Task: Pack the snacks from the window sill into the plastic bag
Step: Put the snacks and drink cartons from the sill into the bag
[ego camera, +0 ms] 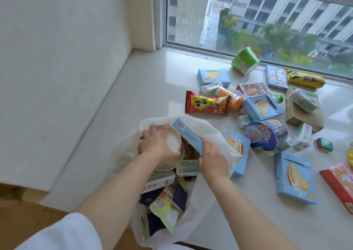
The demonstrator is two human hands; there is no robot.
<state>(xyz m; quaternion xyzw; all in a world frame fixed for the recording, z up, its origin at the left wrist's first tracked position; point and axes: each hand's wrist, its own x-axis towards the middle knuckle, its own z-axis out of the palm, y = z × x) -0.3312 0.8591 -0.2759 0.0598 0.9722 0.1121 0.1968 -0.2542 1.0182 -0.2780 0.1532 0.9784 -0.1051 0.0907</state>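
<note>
Already the bag (214, 135) at 6 o'clock is well stocked with cartons and packets. Over its mouth, the left hand (155, 141) curls round a cup (172, 141), while the right hand (213, 157) grips a blue box (188, 135), angling it inside. Farther out on the sill (152, 81), from 1 to 3 o'clock, much remains: a red packet (207, 103), more blue boxes, a blue tub (266, 134), and a green cup (245, 60) by the glass. Roughly half looks packed.
</note>
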